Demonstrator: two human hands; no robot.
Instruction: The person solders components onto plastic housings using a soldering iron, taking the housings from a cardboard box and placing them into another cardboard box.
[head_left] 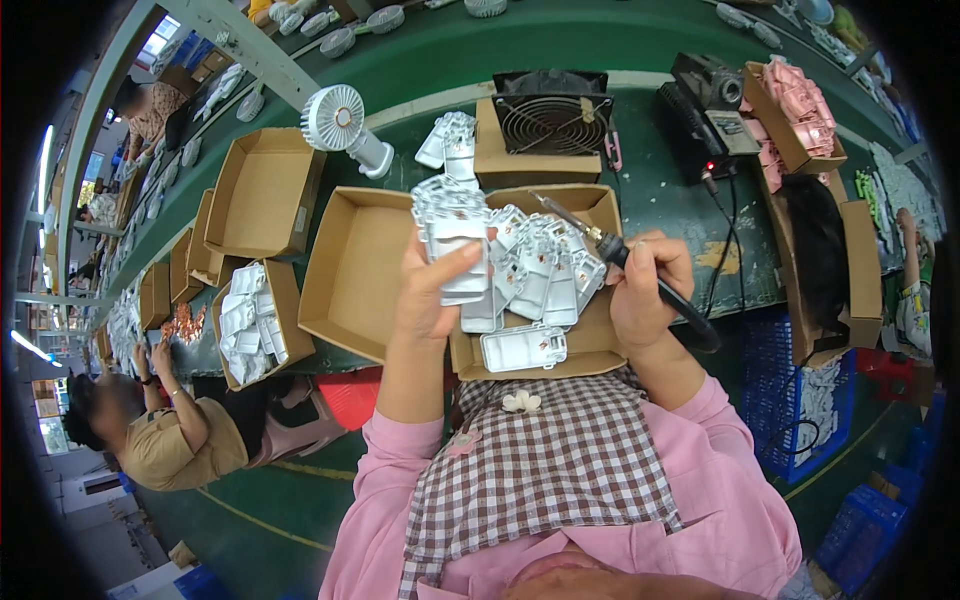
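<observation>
Holding, left hand (430, 290): grip round 1 shell stack (448, 222), layers uncountable, long axis fore-aft.
Right hand (650, 288): grip wrapped on 1 iron (613, 249).
Iron: above right carton (597, 352), diagonal, tip forward-left.
Right carton: piled shells (545, 270), overlapped, count unclear; 1 near shell (523, 348), long axis left-right.
Tabletop (640, 185): 1 white fan (343, 118), 1 black fan (550, 115).

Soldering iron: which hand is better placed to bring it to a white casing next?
Probably the right hand: it holds the iron, whose tip points leftward, while the left hand is occupied holding white casings.
</observation>
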